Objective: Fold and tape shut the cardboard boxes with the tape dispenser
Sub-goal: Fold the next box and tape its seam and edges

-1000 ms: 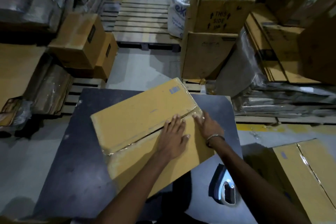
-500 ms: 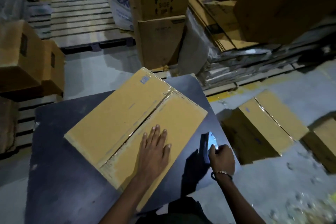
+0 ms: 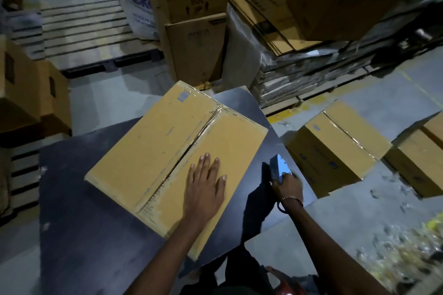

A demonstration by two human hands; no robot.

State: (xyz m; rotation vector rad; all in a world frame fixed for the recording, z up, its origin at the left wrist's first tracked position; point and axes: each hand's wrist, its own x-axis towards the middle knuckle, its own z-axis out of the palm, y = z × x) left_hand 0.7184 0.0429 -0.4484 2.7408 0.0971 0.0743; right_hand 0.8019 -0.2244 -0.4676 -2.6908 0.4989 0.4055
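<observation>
A flat tan cardboard box point(image 3: 153, 151) lies on the dark table point(image 3: 91, 235), its two top flaps meeting in a centre seam with clear tape at the far end. My left hand point(image 3: 206, 187) rests flat on the near flap, fingers spread, just right of the seam. My right hand point(image 3: 287, 187) grips the blue-and-black tape dispenser point(image 3: 279, 167) at the table's right edge, apart from the box.
Two taped boxes point(image 3: 335, 148) sit on the floor to the right. Stacked cartons point(image 3: 191, 19) and flattened cardboard point(image 3: 271, 21) stand behind the table. Wooden pallets point(image 3: 81, 31) lie at the far left, with more cartons point(image 3: 28, 93) at the left edge.
My right hand left the box seam and took hold of the tape dispenser at the table's right edge. My left hand stayed flat on the box. The view swung right.
</observation>
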